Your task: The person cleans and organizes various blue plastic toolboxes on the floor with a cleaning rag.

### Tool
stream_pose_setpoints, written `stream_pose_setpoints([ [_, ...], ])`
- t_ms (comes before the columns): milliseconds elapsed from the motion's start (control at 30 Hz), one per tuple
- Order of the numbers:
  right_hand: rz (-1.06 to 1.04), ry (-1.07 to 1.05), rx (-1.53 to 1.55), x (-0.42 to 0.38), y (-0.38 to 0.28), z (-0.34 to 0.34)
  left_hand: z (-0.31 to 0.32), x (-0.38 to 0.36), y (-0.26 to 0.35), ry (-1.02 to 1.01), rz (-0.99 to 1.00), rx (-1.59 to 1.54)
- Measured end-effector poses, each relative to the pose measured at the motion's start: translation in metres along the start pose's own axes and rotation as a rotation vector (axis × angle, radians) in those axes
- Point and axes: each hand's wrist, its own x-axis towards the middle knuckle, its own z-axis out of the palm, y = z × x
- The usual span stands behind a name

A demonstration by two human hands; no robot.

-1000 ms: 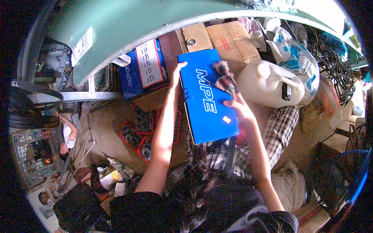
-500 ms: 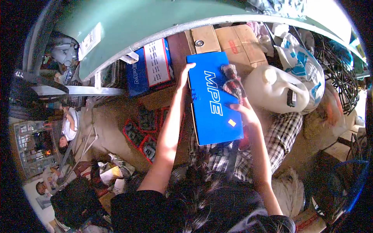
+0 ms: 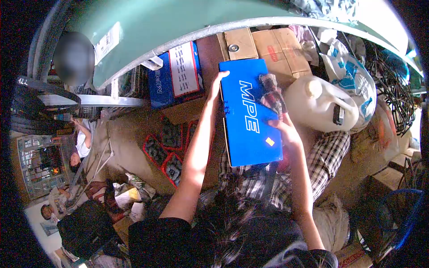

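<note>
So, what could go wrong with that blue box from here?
The blue box might slip if the left hand or right hand loosens at its edges. The small dark-and-red bundle by the right hand could drop. Swung sideways, the box might bump the white jug nearby.

Glare whitens the upper right; hard light strikes the left forearm. Grain speckles the dim edges, fisheye distortion bows the green tabletop, and an oval blur sits upper left.
</note>
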Motion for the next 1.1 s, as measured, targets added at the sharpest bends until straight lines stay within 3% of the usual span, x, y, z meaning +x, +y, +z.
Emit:
stream_pose_setpoints([
  [667,0.025,0.003,0.014,0.000,0.004,-0.003,-0.019,0.019,-0.012,-0.044,-0.019,0.004],
  [867,-0.035,-0.001,-0.031,0.000,0.002,-0.002,-0.005,0.007,-0.010,-0.063,-0.052,-0.168],
  [1100,-0.064,0.063,-0.060,-0.036,-0.011,-0.010,-0.028,0.001,-0.036,0.051,0.142,-0.346],
])
